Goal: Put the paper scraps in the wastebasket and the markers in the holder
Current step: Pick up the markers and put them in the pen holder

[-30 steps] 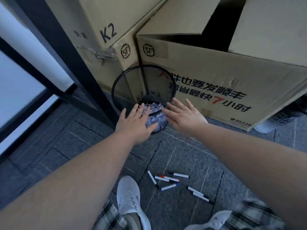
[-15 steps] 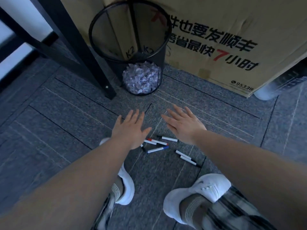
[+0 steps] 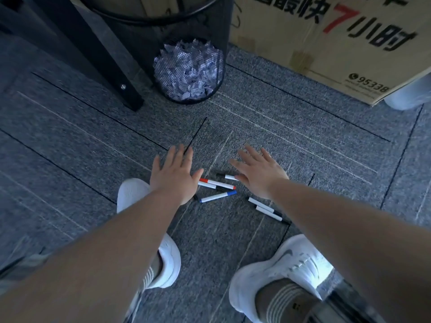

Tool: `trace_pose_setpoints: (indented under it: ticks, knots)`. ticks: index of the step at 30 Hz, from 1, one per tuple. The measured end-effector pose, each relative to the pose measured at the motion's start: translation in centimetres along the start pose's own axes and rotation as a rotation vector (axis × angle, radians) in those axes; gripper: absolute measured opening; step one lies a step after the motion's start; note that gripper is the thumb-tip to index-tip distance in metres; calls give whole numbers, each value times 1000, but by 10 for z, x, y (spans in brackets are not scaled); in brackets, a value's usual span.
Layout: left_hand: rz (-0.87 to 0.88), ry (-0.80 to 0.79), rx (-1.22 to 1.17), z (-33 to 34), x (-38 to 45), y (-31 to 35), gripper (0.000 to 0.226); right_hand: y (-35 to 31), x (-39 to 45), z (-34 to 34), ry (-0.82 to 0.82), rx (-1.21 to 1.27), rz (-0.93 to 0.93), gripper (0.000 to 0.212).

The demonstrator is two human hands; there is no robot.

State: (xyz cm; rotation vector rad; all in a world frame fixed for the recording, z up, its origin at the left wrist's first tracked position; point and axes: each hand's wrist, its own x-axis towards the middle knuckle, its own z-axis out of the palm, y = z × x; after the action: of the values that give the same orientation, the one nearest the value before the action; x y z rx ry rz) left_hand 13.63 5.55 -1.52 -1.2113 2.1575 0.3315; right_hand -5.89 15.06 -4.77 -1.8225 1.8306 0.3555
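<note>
- A black furniture leg [image 3: 112, 66] slants down to the grey carpet [image 3: 70, 145] at upper left.
- Just right of it stands a black mesh wastebasket [image 3: 200, 31], its bottom filled with white paper scraps [image 3: 187, 68] seen through the mesh.
- The left hand [image 3: 175, 176] reaches out above the carpet, palm down, fingers straight and spread, holding nothing; a white shoe [image 3: 131, 192] shows beneath its wrist.
- Between the hands, markers [image 3: 217, 184] lie scattered on the carpet: one red-capped, one blue-capped [image 3: 218, 197], others black-capped. Two more [image 3: 268, 209] lie side by side under the right forearm.
- The right hand [image 3: 258, 173] is stretched flat too, fingers straight and apart, empty, partly covering one marker from view.
- A printed cardboard box [image 3: 338, 43] stands at upper right, just beside the wastebasket.
</note>
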Motion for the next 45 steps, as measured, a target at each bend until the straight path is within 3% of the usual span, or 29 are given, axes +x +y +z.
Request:
trace_pose_setpoints:
  ticks: [5, 10, 13, 16, 20, 23, 32, 37, 39, 45]
  knots:
    - [-14, 23, 8, 12, 3, -3, 65, -4, -1, 13, 168, 19, -20, 53]
    - [-29, 85, -33, 16, 4, 1, 66, -7, -1, 20, 225, 101, 24, 27]
    - [-88, 183, -181, 18, 5, 6, 59, -7, 1, 23, 271, 162, 48, 17]
    - [-208, 141, -393, 24, 11, 10, 55, -4, -3, 16, 318, 256, 40, 10]
    - [-356, 104, -565, 32, 15, 14, 47, 4, -7, 6, 253, 331, 61, 9]
    - [-381, 116, -567, 32, 16, 14, 42, 9, -10, 0, 192, 335, 86, 21]
    - [-201, 253, -545, 17, 12, 11, 22, 5, -26, -11, 70, 463, 163, 19]
    - [13, 283, -553, -6, 3, 17, 30, 6, -32, -7, 23, 522, 223, 18]
    - [89, 271, -492, -8, -1, 20, 30, 7, -37, -3, -25, 502, 246, 11]
    - [192, 213, -377, -4, -6, 27, 35, 6, -42, 13, -180, 305, 200, 28]
